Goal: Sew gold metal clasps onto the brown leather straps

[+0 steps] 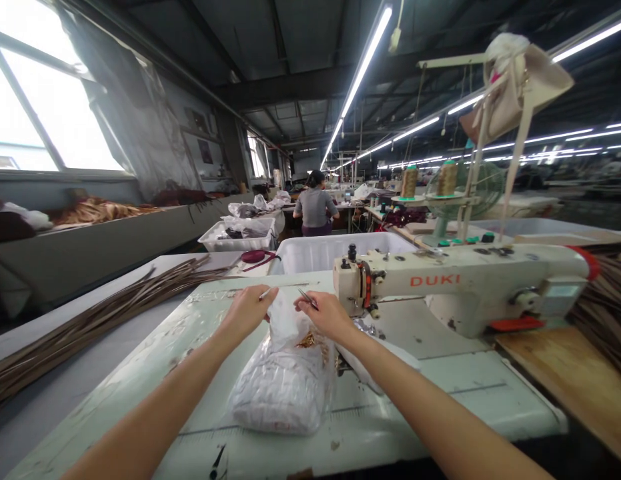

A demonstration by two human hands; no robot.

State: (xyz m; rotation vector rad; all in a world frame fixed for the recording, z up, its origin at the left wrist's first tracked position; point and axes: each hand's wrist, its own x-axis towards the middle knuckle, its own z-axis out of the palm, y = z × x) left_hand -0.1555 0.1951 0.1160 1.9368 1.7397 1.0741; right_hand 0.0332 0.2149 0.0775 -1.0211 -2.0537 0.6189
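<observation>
Bag of gold-coloured pieces lies between two hands at a sewing table

A clear plastic bag (pixel 280 400) with white wrapping inside lies on the pale green sewing table (pixel 205 400), just left of the machine's needle end and between the person's forearms. Small gold-coloured pieces (pixel 307 341) show near its upper end. The right hand (pixel 327 317) pinches a slim metal tool (pixel 308 299) above that end. The left hand (pixel 247 313) is beside the bag's raised white top, thumb and fingers drawn close; what they grip, if anything, is too small to tell.

The tabletop is worn, with chipped, dark-marked patches and a ruler scale along its near side. To the right stands a DUKI sewing machine (pixel 435 280), with a wooden board (pixel 565 373) beyond its base. Brown strips (pixel 115 307) run in a long bundle over the grey surface at left, near a maroon coil (pixel 253 256). A white tub (pixel 340 247) stands behind the table.

Farther off, a person in grey (pixel 315 207) sits facing away. Thread cones (pixel 446 179), a green fan (pixel 490 183) and a hanging beige handbag (pixel 545 80) rise at right. A bright window (pixel 25 100) and grey curtain (pixel 140 113) line the left wall; tube lights (pixel 367 60) stretch beneath the dark ceiling.
</observation>
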